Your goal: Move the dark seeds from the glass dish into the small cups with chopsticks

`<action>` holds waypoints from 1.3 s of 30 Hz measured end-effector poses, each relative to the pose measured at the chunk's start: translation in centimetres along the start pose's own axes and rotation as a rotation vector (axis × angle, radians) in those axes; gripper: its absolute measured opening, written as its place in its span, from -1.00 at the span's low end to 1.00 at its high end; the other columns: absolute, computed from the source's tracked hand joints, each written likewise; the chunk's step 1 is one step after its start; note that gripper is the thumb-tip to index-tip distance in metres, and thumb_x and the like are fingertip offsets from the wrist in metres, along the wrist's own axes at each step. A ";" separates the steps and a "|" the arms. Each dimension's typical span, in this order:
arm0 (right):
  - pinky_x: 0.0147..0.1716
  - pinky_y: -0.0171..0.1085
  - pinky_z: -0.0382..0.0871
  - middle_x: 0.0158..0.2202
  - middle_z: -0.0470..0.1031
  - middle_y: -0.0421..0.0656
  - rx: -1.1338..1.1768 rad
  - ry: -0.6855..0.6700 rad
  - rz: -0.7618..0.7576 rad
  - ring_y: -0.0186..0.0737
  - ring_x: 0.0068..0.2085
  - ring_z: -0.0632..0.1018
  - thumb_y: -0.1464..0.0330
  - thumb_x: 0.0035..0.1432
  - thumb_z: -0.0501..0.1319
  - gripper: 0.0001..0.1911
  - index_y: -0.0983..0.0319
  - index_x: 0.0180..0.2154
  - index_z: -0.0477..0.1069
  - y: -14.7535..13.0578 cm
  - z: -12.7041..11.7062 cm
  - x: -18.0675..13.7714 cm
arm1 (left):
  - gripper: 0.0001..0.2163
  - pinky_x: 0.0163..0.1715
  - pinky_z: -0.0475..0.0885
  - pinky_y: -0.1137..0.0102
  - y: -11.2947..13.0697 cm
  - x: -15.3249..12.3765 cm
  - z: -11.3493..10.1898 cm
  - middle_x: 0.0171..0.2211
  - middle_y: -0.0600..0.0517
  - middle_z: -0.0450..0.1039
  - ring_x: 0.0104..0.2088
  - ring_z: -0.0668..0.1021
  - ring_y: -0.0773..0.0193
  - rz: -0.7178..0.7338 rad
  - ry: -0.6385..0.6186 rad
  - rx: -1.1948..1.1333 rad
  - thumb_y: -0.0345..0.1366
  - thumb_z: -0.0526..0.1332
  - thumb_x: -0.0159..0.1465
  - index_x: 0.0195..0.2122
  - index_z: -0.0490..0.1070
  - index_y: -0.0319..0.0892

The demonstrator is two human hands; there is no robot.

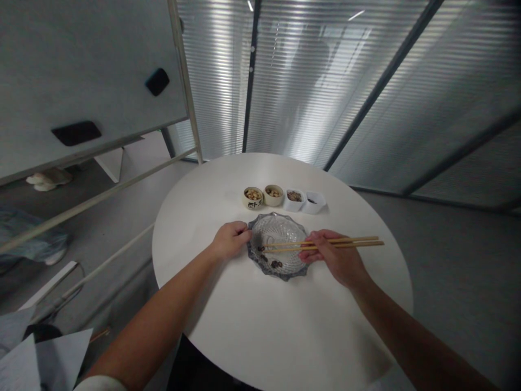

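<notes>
A clear glass dish with a scalloped rim sits in the middle of a round white table. A few small dark bits lie in its near side. My left hand is curled against the dish's left rim, holding it. My right hand grips a pair of wooden chopsticks, whose tips reach left over the dish, close to a dark bit near the left side.
Behind the dish stand two round cream bowls of nuts or beans and two small white square dishes. A whiteboard on a frame stands left, ribbed glass walls behind. Another person's shoes and trouser leg show at far left.
</notes>
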State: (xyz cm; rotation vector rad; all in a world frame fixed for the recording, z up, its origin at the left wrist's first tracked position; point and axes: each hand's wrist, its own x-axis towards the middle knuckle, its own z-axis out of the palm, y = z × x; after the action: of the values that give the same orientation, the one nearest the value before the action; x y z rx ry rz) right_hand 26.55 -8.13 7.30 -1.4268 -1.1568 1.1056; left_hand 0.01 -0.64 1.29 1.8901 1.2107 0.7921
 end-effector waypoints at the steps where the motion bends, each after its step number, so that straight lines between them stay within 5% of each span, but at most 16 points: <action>1: -0.56 -0.17 0.64 -0.54 0.63 -0.04 -0.004 -0.003 0.000 -0.01 -0.56 0.65 -0.07 -0.08 0.41 -0.53 0.22 -0.46 0.51 0.0 0.1 0.1 | -0.72 -0.50 0.09 0.42 0.0 0.0 0.0 -0.58 0.12 0.17 -0.50 0.27 0.36 0.000 -0.002 0.006 -0.16 0.10 0.21 -0.59 0.23 -0.17; 17: -0.64 -0.27 0.54 -0.60 0.57 -0.09 -0.032 -0.019 -0.090 -0.13 -0.62 0.60 -0.11 0.01 0.33 -0.48 0.24 -0.46 0.49 0.0 0.3 0.3 | -0.72 -0.50 0.09 0.42 0.0 0.1 0.1 -0.59 0.13 0.14 -0.50 0.25 0.36 0.004 -0.007 -0.002 -0.15 0.10 0.21 -0.59 0.24 -0.17; 39: -0.60 -0.26 0.58 -0.61 0.59 -0.10 -0.098 0.060 -0.071 -0.06 -0.58 0.65 -0.12 0.03 0.30 -0.48 0.23 -0.48 0.51 1.0 1.1 0.2 | -0.71 -0.49 0.09 0.43 -0.2 0.2 0.2 -0.58 0.14 0.15 -0.50 0.25 0.36 0.008 -0.016 0.018 -0.15 0.09 0.22 -0.59 0.21 -0.17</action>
State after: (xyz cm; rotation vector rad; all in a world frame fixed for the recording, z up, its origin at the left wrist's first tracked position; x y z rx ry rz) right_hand 25.65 -7.89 6.14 -1.4731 -1.2235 0.9616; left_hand 0.11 -0.46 1.08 1.9137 1.2051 0.7711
